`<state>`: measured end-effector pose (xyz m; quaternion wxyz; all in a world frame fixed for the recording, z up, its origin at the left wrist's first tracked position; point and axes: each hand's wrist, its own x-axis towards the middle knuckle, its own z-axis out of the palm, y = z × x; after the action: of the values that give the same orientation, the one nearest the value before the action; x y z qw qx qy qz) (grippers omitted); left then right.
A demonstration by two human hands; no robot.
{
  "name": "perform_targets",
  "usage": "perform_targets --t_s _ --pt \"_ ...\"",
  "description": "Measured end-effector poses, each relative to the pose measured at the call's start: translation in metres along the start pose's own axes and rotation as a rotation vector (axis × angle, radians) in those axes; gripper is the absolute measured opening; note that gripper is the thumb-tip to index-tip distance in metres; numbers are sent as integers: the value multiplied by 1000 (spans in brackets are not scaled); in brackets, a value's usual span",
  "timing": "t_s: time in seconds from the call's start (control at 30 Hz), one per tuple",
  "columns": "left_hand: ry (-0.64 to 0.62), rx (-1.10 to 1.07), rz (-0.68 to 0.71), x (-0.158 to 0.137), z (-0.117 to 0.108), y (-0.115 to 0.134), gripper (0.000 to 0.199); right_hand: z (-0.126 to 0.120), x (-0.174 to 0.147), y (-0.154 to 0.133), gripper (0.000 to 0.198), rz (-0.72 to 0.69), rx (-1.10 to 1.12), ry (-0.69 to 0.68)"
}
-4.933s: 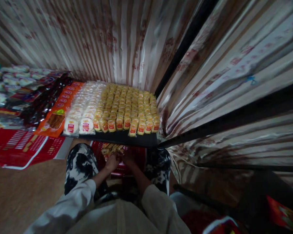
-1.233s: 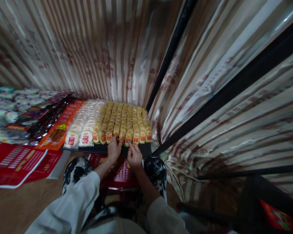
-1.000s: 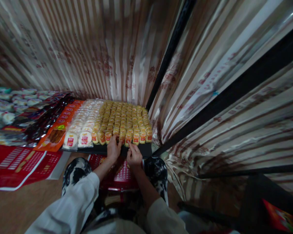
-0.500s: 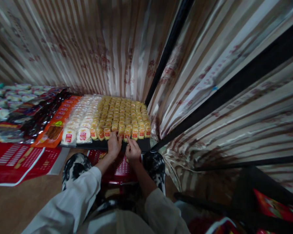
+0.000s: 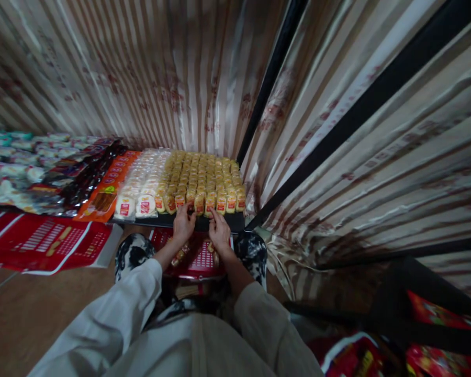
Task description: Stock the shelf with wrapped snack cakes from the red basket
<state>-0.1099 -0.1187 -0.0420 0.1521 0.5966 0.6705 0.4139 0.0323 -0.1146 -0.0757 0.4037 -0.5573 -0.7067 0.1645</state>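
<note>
Neat rows of small golden-wrapped snack packets [image 5: 198, 178] with red labels stand at the right end of a dark shelf [image 5: 235, 222]. At their front edge is my left hand [image 5: 183, 226], its fingers stretched up against the lower front-row packets. My right hand [image 5: 220, 231] is just to its right, with extended fingertips touching another front packet [image 5: 211, 201]. No packet is visibly lifted in either hand. Below the hands, between my knees, a red perforated basket [image 5: 198, 262] holds a few golden packets [image 5: 180, 255], partly hidden by my wrists.
White round packets [image 5: 146, 206] line up left of the golden ones. Farther left lie an orange bag [image 5: 105, 191], dark glossy packs [image 5: 82, 180] and white packs [image 5: 23, 157]. A red printed sheet [image 5: 58, 243] hangs below. Black bars [image 5: 333, 125] and a striped curtain [image 5: 141, 68] close the right and back.
The view has shifted, so the shelf sits slightly higher and farther right. My hands have moved a little apart, and more of the basket shows between them. The packet rows look alike.
</note>
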Motion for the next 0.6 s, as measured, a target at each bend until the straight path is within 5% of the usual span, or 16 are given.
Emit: perform_targets --t_s 0.23,0.6 --pt "-58 38 67 -10 -8 -4 27 -2 -2 3 52 -7 76 -15" --pt "-463 178 -70 -51 -22 -15 25 -2 2 4 31 82 150 -8"
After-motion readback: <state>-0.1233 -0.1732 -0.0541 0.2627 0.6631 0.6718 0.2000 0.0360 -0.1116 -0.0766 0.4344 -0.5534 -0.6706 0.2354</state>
